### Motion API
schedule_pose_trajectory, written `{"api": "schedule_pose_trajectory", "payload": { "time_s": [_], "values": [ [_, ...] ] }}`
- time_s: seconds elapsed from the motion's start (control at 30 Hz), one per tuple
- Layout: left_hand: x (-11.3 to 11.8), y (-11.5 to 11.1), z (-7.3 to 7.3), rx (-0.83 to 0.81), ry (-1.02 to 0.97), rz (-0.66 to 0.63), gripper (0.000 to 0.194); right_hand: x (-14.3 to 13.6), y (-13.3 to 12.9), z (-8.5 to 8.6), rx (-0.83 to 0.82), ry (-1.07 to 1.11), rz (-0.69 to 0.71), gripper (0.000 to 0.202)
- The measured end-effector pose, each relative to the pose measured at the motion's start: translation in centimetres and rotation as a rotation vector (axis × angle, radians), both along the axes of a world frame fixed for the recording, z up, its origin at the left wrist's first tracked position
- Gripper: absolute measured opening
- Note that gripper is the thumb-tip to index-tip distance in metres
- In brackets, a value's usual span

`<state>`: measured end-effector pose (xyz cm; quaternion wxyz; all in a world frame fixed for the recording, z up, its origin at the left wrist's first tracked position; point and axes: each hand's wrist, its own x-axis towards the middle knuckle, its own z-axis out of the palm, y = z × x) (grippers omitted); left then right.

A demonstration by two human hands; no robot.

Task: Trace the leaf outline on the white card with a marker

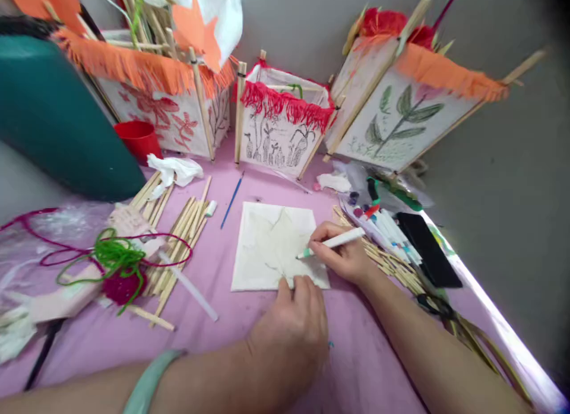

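Nearest the camera, a pale green bangle (154, 381) circles the left forearm, which reaches in from the lower left. The left hand (289, 328) has its fingertips down on the lower edge of a white square sheet (249, 271) — whether they pinch or only press it, I cannot tell. The right hand (341, 259) is closed on a white marker (342, 238), its green tip pointing down and left over the right part of the sheet. The sheet lies flat on the pink-covered counter (356, 354), directly ahead of the left hand, with a pale leaf-like shape (278, 236) on it.

Just right of the right hand is a bundle of thin sticks (396, 271), then several more markers (392, 230) and a flat black object (430, 250). Left of the sheet, a blue brush (232, 200) lies at a slant; farther left are thicker sticks (178, 242), green yarn (118, 253) and magenta cord (158, 234).

Farther out, a red cup (139, 139) stands near a crumpled white tissue (176, 170) and a big teal container (62, 117). Along the back are three paper-sided boxes framed with sticks — a red-fringed one (276, 138) between two orange-fringed ones (151, 111).
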<state>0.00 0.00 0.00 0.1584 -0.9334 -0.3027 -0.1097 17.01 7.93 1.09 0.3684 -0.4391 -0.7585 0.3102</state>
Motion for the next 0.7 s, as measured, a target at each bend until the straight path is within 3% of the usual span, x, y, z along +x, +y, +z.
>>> {"api": "schedule_pose_trajectory", "payload": {
  "time_s": [0.37, 0.7],
  "values": [
    [-0.2, -0.2, 0.3, 0.015, -0.005, -0.013, 0.042, 1.7, 1.0, 1.0, -0.305, -0.067, 0.096, 0.015],
    [-0.3, -0.3, 0.4, 0.006, -0.029, -0.019, 0.042, 1.9, 1.0, 1.5, -0.397, -0.034, 0.149, 0.015]
  ]
}}
